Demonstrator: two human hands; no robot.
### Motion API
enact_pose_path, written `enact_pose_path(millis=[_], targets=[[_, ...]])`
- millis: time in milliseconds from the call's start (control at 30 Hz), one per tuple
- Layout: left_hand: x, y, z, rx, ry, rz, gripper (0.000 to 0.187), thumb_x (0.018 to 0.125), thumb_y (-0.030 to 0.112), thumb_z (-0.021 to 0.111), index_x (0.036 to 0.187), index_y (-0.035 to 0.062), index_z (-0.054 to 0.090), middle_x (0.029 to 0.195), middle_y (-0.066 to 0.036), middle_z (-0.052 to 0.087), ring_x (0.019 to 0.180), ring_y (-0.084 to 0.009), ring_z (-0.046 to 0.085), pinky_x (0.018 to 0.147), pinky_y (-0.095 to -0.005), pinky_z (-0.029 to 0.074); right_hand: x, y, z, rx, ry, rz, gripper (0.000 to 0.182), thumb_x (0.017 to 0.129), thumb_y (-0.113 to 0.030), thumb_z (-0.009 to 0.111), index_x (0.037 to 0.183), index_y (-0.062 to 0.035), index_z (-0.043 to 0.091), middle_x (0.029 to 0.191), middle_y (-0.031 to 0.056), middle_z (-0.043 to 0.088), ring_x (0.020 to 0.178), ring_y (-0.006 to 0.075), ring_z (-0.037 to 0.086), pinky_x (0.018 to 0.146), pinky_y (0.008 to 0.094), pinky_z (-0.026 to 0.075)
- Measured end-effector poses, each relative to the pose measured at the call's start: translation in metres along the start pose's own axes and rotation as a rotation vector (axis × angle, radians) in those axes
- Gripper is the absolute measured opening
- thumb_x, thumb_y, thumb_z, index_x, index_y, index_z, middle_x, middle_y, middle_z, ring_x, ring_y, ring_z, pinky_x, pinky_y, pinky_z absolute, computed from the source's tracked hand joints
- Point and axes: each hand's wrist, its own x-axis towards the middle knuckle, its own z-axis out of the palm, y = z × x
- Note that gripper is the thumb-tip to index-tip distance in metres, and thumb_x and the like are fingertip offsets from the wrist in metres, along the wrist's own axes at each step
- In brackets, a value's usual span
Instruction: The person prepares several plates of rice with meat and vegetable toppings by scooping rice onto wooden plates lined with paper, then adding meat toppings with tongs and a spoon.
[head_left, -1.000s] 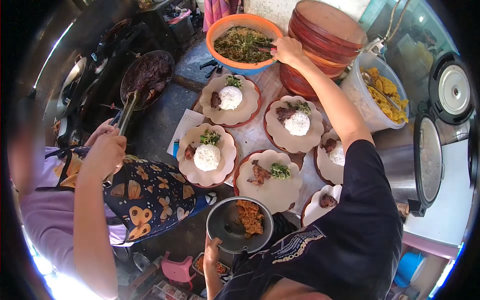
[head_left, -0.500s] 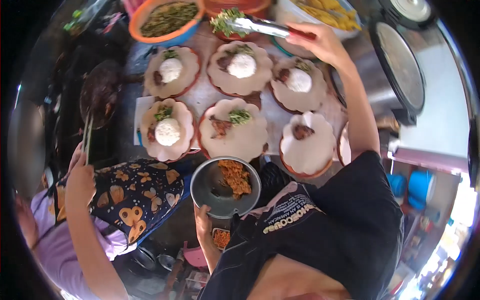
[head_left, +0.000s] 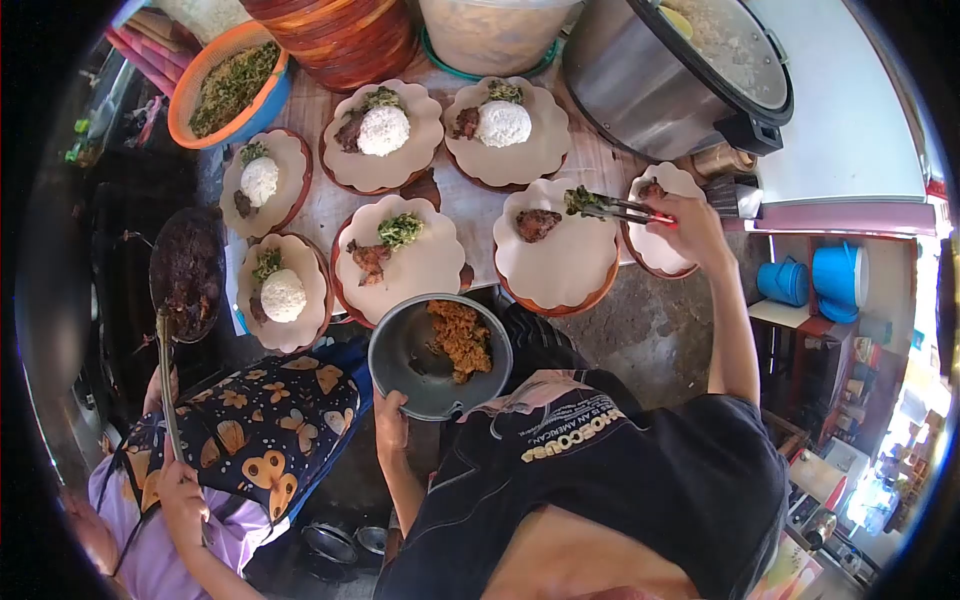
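Note:
My left hand (head_left: 392, 425) grips the rim of a grey metal bowl (head_left: 392, 352), in which an orange-brown food mixture (head_left: 461, 342) lies. My right hand (head_left: 692, 230) is closed round metal tongs (head_left: 638, 211) with red on the handle. A clump of chopped greens (head_left: 580, 201) sits in the tongs' tips, above the right part of a scalloped plate (head_left: 556, 278). On that plate lies a browned piece of meat (head_left: 537, 225). The neighbouring plate (head_left: 400, 275) bears meat and greens. Partly behind my right hand is another plate (head_left: 665, 258) with a piece of meat.
Several plates (head_left: 345, 172) with rice, meat and greens stand on the table. Behind are an orange-blue basin (head_left: 183, 128) of greens, stacked brown plates (head_left: 330, 45) and a large rice pot (head_left: 640, 90). At left, a co-worker's hand (head_left: 180, 500) holds long tongs (head_left: 170, 400) at a dark pan (head_left: 190, 250).
My right hand has brought the tongs with greens from the back of the table down to the front right plate. The view has shifted; my left hand still holds the bowl.

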Motion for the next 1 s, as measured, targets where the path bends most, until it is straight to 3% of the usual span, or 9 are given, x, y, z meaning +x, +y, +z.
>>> enact_pose_path(millis=[67,233,400,500,800,933,1000], targets=[[-0.001,0.003,0.005,0.018,0.009,0.001,0.043,0.073,0.003,0.045,0.116,0.0038,0.046,0.098,-0.004,0.051,0.088,-0.0171,0.050,0.081,-0.0298,0.042,-0.003,0.001,0.019,-0.036,-0.009,0.001,0.033,0.076,-0.024,0.067,0.108,-0.0155,0.066,0.090,0.0111,0.066,0.085,0.0313,0.062,0.075,0.0406,0.048],[-0.001,0.001,0.007,0.021,0.022,-0.023,0.049,0.071,0.001,0.045,0.120,0.0035,0.043,0.102,-0.005,0.052,0.091,-0.0173,0.051,0.082,-0.0297,0.042,-0.007,0.012,0.077,-0.015,0.087,0.001,0.036,0.077,-0.025,0.067,0.110,-0.0116,0.064,0.087,0.0113,0.062,0.081,0.0308,0.062,0.071,0.0415,0.048],[-0.007,0.001,0.018,0.013,-0.002,0.011,0.050,0.070,0.001,0.046,0.121,0.0035,0.043,0.103,-0.004,0.051,0.091,-0.0176,0.052,0.082,-0.0292,0.043,-0.019,0.003,0.070,-0.014,0.107,0.019,0.038,0.077,-0.024,0.067,0.112,-0.0111,0.063,0.092,0.0108,0.061,0.079,0.0308,0.062,0.069,0.0411,0.049],[-0.011,0.002,0.024,0.044,0.041,-0.005,0.053,0.067,0.004,0.044,0.121,0.0010,0.044,0.101,-0.003,0.050,0.089,-0.0136,0.048,0.082,-0.0245,0.039,-0.027,-0.001,0.057,0.009,0.095,0.045,0.039,0.076,-0.022,0.067,0.113,-0.0101,0.061,0.094,0.0103,0.062,0.082,0.0327,0.062,0.071,0.0417,0.049],[-0.013,-0.003,0.028,0.031,0.031,-0.018,0.056,0.067,0.005,0.044,0.124,0.0010,0.043,0.102,-0.004,0.051,0.091,-0.0142,0.048,0.081,-0.0255,0.040,-0.026,-0.002,0.044,0.062,0.101,0.087,0.040,0.075,-0.023,0.067,0.111,-0.0076,0.062,0.098,0.0135,0.062,0.088,0.0335,0.061,0.075,0.0407,0.048],[-0.016,-0.002,0.036,0.030,0.071,-0.035,0.057,0.067,0.004,0.045,0.124,0.0004,0.042,0.101,-0.005,0.051,0.088,-0.0152,0.049,0.079,-0.0262,0.041,-0.017,0.030,0.062,0.027,0.151,-0.042,0.042,0.075,-0.027,0.069,0.112,-0.0087,0.062,0.094,0.0129,0.064,0.087,0.0335,0.061,0.075,0.0407,0.048],[-0.021,0.009,0.047,0.058,0.082,-0.015,0.056,0.068,0.003,0.045,0.123,0.0006,0.042,0.101,-0.006,0.051,0.090,-0.0177,0.050,0.082,-0.0296,0.042,-0.006,0.001,0.024,0.038,0.126,0.023,0.044,0.075,-0.029,0.070,0.113,-0.0077,0.062,0.093,0.0135,0.065,0.086,0.0319,0.062,0.076,0.0396,0.048]])
